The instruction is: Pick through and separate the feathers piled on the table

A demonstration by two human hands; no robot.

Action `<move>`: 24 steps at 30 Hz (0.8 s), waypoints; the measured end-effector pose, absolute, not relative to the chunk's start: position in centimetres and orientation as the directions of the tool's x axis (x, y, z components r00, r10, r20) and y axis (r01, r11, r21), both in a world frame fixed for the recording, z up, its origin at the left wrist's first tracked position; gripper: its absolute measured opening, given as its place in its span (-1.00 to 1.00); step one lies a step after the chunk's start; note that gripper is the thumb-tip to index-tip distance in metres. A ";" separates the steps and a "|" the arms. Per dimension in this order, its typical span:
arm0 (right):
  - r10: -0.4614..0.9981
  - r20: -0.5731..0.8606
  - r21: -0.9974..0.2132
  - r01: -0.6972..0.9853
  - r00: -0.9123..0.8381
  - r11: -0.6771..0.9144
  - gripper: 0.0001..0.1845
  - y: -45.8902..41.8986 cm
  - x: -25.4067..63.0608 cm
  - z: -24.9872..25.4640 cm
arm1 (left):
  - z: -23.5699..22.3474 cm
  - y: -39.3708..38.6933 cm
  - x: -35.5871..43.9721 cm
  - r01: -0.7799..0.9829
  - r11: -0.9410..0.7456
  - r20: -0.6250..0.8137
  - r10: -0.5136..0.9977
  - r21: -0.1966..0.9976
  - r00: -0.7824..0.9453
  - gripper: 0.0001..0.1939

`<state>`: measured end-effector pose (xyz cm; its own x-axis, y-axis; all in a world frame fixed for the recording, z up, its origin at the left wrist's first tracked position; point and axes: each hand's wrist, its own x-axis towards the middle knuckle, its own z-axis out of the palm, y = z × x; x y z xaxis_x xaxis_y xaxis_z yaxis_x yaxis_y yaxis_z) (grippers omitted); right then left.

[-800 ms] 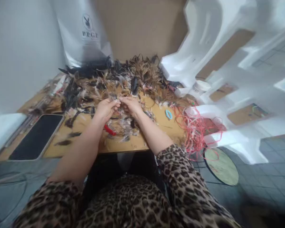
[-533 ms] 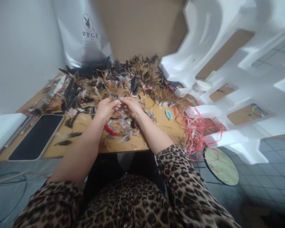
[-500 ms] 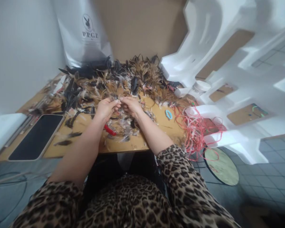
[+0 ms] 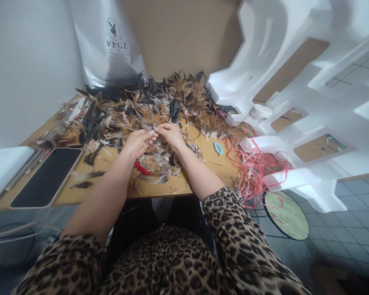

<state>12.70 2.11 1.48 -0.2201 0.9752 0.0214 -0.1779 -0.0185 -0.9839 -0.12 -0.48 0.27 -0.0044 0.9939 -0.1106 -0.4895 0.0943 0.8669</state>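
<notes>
Over the near middle of the table, my left hand (image 4: 139, 143) and my right hand (image 4: 170, 136) meet at the fingertips. Thumb and index finger of each are pinched on a small tuft of feathers (image 4: 150, 122), which blends into the pile behind it. The exact hold is partly hidden by the fingers. A red curved handle-like piece (image 4: 142, 168) lies beside my left wrist. Loose small feathers (image 4: 162, 166) are scattered on the wooden table below both hands. Behind them spreads a large heap of brown and black feathers (image 4: 187, 92).
A phone (image 4: 47, 177) lies at the left edge of the table (image 4: 210, 164). To the right are a light blue ring (image 4: 218, 148), tangled pink strings (image 4: 252, 172), a clear jar with white lid (image 4: 260, 112) and white moulded foam (image 4: 322, 123). A silver bag (image 4: 110, 61) stands behind.
Both hands stay almost in place. The right hand's fingers have shifted slightly up at the meeting point. The things on the table lie where they were.
</notes>
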 end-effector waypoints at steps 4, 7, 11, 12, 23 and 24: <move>0.966 0.025 -0.986 -0.167 -0.256 -0.019 -0.69 2.3 12.8 1.3 | 0.2 -0.5 -0.4 -0.468 0.134 -0.139 0.990 0.873 0.024 -0.93; 0.959 0.022 -0.984 -0.177 -0.281 -0.030 -0.68 2.4 12.9 1.3 | 0.2 -0.5 -0.4 -0.456 0.136 -0.141 0.990 0.880 0.023 -0.95; 0.959 0.003 -0.983 -0.179 -0.282 -0.049 -0.67 2.3 12.9 1.5 | 0.4 -0.7 -0.2 -0.437 0.099 -0.128 0.991 0.894 -0.036 -0.96; 0.961 0.001 -0.983 -0.177 -0.276 -0.049 -0.68 2.2 12.9 1.6 | 0.5 -0.8 -0.1 -0.425 0.095 -0.126 0.991 0.900 -0.045 -0.96; 0.953 -0.015 -0.974 -0.210 -0.304 -0.082 -0.66 2.5 13.2 1.4 | 0.7 -1.1 0.1 -0.365 0.118 -0.136 0.990 0.923 -0.024 -0.93; 0.949 -0.017 -0.973 -0.211 -0.315 -0.088 -0.66 2.5 13.2 1.4 | 0.7 -1.1 0.1 -0.364 0.118 -0.134 0.991 0.924 -0.020 -0.92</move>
